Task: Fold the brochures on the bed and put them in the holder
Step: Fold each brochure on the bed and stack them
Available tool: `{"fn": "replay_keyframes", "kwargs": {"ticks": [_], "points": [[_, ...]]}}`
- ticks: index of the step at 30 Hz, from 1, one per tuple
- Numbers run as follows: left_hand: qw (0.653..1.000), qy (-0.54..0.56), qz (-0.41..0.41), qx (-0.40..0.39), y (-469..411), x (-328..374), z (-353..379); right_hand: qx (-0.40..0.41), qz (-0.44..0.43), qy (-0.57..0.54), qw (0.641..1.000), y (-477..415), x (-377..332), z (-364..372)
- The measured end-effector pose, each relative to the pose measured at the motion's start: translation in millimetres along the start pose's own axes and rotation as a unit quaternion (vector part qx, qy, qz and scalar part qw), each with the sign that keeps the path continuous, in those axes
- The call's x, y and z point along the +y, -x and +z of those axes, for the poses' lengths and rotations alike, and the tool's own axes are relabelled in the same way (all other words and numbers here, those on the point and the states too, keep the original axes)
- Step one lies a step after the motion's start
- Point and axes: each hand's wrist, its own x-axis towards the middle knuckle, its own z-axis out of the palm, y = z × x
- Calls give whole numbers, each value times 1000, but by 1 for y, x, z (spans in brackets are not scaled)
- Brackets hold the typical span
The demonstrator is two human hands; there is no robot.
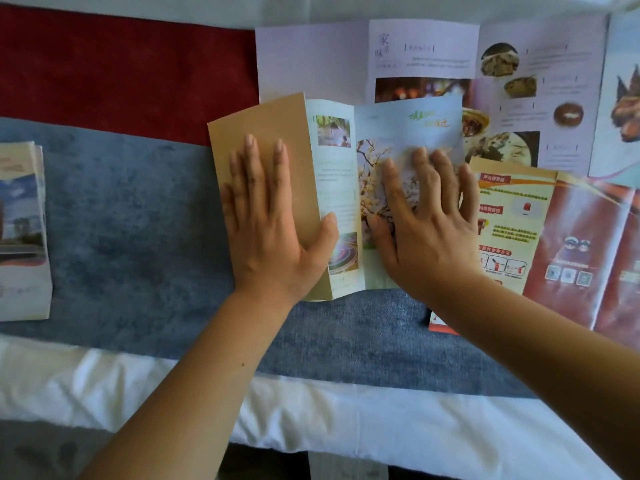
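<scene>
A tri-fold brochure [337, 174] with a tan outer panel and blossom pictures lies in the middle of the bed. Its left panel is folded over. My left hand [268, 220] lies flat on that tan panel, fingers spread, thumb at the fold edge. My right hand [426, 216] presses flat on the right blossom panel. Neither hand grips anything. Unfolded brochures lie around: a pale food brochure [433, 57] behind and a red-and-cream one [561, 237] to the right. A stack of folded brochures [22, 233] rests at the left. No holder shows.
The bed has a blue runner [138, 237], a red band [121, 71] behind it, and white bedding [346, 427] at the near edge. Another open brochure with a dark bird picture [623, 98] lies at the far right.
</scene>
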Motion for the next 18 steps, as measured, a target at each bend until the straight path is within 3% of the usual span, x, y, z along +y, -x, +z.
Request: {"fn": "replay_keyframes", "kwargs": {"ticks": [12,18], "points": [[999,-43,8,-3,1,-18,-18,24,-23,-70,997,-8,-42,7],[999,-40,-9,-16,2,-29,-23,27,-128,-142,981,-11,-60,6]]}}
